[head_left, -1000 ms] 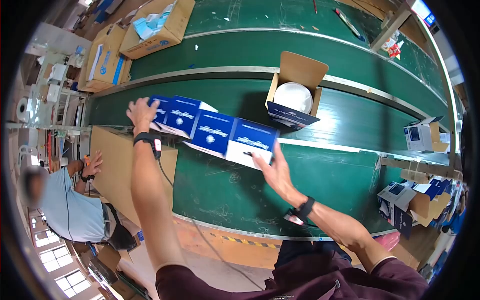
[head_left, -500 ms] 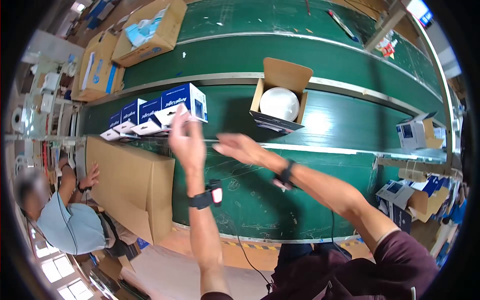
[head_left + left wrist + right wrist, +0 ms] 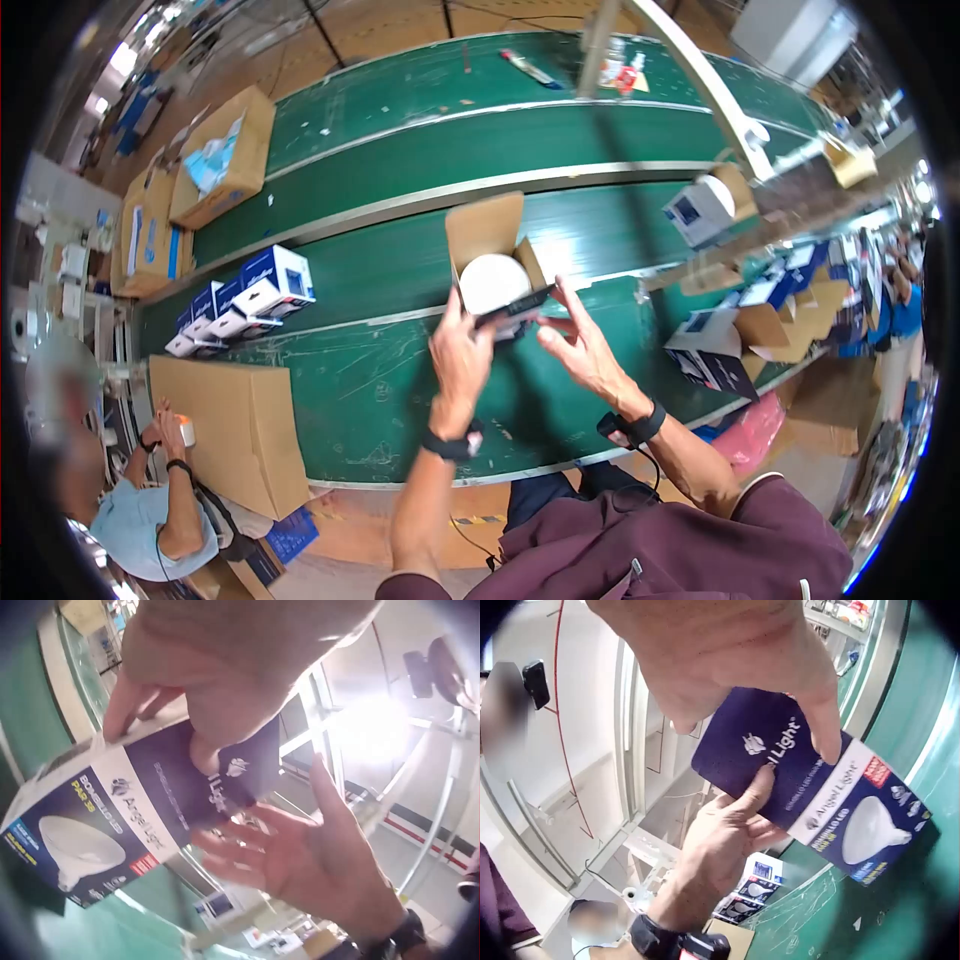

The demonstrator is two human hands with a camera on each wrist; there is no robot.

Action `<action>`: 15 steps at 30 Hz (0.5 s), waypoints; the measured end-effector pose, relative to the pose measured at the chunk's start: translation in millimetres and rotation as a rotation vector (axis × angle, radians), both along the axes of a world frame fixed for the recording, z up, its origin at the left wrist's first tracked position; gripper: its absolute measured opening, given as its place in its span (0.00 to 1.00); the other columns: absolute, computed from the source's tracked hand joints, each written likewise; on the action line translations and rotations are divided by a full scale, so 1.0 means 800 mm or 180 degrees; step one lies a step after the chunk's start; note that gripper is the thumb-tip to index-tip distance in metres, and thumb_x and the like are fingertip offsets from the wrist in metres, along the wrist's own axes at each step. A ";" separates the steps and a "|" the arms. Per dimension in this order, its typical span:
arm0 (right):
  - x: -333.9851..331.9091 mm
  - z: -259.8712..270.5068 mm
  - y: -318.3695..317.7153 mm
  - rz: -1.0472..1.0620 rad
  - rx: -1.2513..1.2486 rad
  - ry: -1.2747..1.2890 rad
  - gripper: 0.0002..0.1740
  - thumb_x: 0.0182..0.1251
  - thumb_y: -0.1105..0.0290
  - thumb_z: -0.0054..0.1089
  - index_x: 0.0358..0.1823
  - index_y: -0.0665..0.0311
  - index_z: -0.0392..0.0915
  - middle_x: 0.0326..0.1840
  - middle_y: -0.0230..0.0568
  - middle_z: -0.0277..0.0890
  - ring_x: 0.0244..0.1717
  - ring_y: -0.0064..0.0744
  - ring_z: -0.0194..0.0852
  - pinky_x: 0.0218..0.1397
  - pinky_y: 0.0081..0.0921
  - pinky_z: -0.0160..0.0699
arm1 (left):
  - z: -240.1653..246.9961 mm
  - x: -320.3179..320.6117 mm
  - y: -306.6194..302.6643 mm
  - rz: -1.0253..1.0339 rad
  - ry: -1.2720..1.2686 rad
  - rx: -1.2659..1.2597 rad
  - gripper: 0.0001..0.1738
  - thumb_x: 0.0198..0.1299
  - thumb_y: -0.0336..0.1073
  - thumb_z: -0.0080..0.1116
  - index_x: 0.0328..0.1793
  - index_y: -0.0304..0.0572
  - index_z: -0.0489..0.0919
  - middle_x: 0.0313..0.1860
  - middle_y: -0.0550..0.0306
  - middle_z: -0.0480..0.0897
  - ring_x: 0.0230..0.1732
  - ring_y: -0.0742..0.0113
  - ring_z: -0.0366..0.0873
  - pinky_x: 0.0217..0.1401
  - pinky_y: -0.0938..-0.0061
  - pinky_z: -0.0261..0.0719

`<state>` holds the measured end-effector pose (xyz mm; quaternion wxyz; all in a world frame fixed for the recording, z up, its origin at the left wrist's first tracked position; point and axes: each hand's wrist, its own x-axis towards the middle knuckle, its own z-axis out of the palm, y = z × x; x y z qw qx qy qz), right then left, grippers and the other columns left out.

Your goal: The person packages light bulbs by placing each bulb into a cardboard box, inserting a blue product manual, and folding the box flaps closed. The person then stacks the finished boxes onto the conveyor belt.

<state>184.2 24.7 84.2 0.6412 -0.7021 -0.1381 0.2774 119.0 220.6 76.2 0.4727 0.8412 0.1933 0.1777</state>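
Observation:
A dark blue printed light bulb box stands with its top flap raised over the green bench. Inside it shows the round white face of a bulb. My left hand grips the box at its left side, thumb on the blue front flap and fingers behind, as the left wrist view shows. My right hand is at the box's right front corner, fingers mostly straight and touching the flap's edge. The bulb is hidden in both wrist views.
Several closed blue and white boxes stand in a row at left. A large brown carton is nearer, beside another person. Opened boxes lie at right, below a metal frame. Two cartons stand at far left.
Both hands have left the row of closed boxes and moved right to the open box. My left hand has taken hold of it, and it now sits nearer. The head view has turned right.

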 end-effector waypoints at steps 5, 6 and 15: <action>-0.066 0.025 -0.139 -0.0471 -0.0460 0.0101 0.65 0.65 0.45 0.78 0.90 0.68 0.44 0.87 0.59 0.56 0.73 0.51 0.76 0.70 0.39 0.83 | -0.013 -0.107 -0.219 0.0060 0.0288 0.0209 0.15 0.65 0.28 0.70 0.58 0.46 0.91 0.83 0.38 0.70 0.68 0.40 0.83 0.64 0.59 0.84; -0.068 0.003 -0.166 -0.0432 -0.0655 -0.0153 0.62 0.68 0.49 0.76 0.90 0.68 0.45 0.85 0.56 0.59 0.72 0.44 0.76 0.70 0.35 0.81 | -0.015 -0.124 -0.254 -0.0030 0.0252 0.0063 0.15 0.67 0.29 0.70 0.58 0.46 0.91 0.77 0.35 0.76 0.68 0.38 0.83 0.65 0.60 0.83; 0.056 -0.040 -0.233 0.1022 -0.0280 -0.1672 0.31 0.72 0.72 0.52 0.76 0.68 0.70 0.59 0.62 0.83 0.59 0.49 0.85 0.63 0.36 0.80 | 0.007 -0.138 -0.185 0.0376 -0.0299 -0.1176 0.28 0.80 0.31 0.49 0.84 0.32 0.69 0.85 0.46 0.69 0.78 0.57 0.75 0.75 0.64 0.78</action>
